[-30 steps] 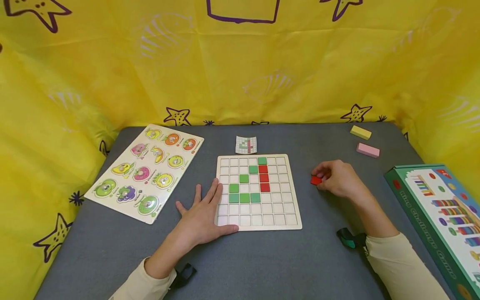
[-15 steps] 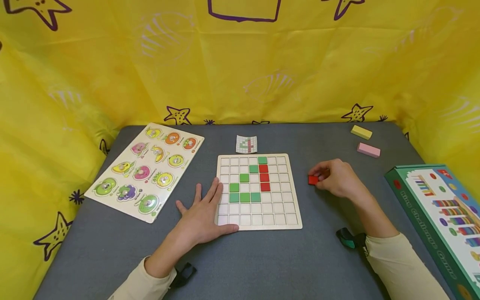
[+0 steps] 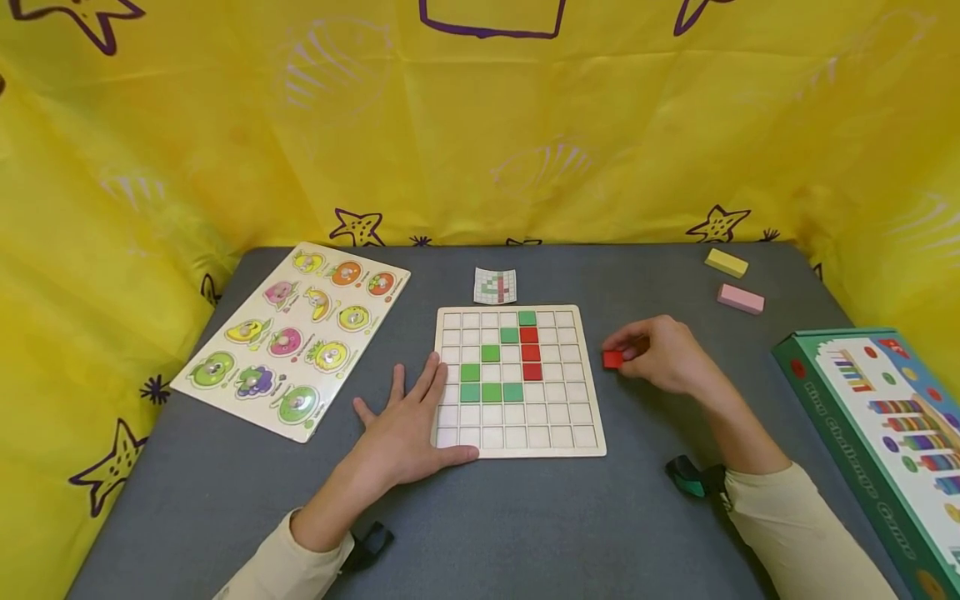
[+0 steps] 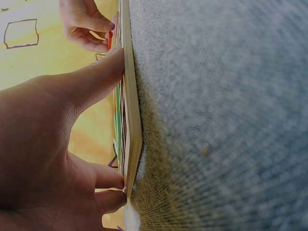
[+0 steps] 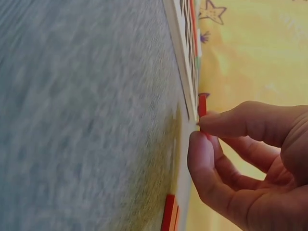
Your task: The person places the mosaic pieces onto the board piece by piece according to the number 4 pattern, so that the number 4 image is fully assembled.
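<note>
A wooden grid board lies at the middle of the grey mat, with a run of green tiles and a column of three red tiles set in it. My left hand lies flat with straight fingers against the board's left edge, thumb on its near left corner. In the left wrist view the thumb presses the board's rim. My right hand pinches a small red tile just right of the board, low over the mat. The right wrist view shows the red tile between thumb and forefinger.
A small pattern card lies behind the board. A fruit peg puzzle sits at the left. A yellow block and a pink block lie at the back right. A green game box fills the right edge. Yellow curtain surrounds the mat.
My right hand has carried the red tile a little to the left, closer to the board's right edge. The left hand has stayed in place.
</note>
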`<state>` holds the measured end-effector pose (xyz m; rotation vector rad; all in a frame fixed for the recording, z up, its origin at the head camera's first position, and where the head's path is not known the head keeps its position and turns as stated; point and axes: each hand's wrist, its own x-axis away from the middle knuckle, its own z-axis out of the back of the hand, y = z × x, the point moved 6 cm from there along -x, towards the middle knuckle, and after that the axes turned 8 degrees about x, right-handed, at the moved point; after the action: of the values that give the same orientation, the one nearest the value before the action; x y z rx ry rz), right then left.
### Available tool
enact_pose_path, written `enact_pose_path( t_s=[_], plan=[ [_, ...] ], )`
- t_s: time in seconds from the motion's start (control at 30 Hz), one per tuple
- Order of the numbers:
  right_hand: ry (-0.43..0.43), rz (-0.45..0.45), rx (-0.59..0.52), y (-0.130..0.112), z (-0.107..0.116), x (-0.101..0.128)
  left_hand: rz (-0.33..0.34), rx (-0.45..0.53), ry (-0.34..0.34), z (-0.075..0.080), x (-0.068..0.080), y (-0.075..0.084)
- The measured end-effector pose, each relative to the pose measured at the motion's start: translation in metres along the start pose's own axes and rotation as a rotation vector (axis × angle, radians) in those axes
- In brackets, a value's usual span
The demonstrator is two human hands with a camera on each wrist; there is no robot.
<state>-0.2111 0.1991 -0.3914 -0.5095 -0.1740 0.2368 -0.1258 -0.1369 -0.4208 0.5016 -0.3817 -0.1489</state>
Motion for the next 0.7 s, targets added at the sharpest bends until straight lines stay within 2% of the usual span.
enact_pose_path(
  t_s=[0.7],
  plan=[
    [-0.076,0.026,-0.074,-0.034,-0.023,-0.005,-0.003,0.002,0.002,0.0,0.0,0.001]
  ],
)
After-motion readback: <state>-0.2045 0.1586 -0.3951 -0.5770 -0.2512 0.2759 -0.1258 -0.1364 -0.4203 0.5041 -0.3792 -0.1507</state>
